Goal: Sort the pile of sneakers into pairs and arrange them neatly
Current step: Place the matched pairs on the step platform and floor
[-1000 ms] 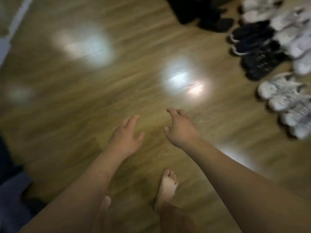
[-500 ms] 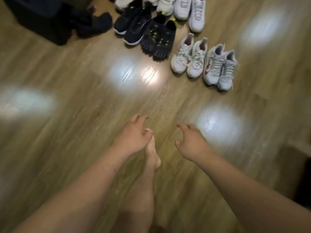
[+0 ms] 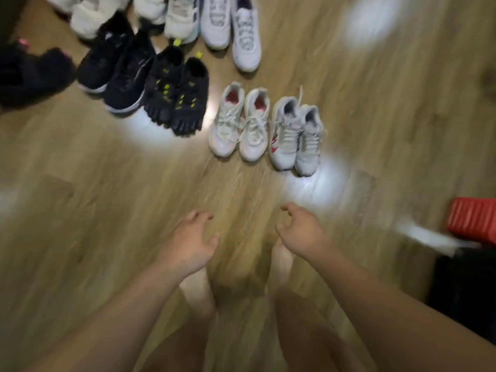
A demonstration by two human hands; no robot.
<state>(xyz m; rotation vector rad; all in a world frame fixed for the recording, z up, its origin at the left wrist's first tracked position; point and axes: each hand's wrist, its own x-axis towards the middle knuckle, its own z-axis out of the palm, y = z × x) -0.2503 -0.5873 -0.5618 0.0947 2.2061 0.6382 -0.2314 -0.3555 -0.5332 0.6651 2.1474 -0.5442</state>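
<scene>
Left hand (image 3: pixel 188 245) and right hand (image 3: pixel 302 232) hover empty, fingers loosely curled, above wooden floor (image 3: pixel 107 197), paired sneakers (image 3: pixel 265 127) lined up ahead.

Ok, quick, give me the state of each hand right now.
Left hand: open, fingers loosely curled, holding nothing.
Right hand: open, fingers loosely curled, holding nothing.

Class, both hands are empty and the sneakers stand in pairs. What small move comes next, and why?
Probably reach the right hand to the back white pair and slide its nearer shoe level with its mate; the front white pairs sit even.
</scene>
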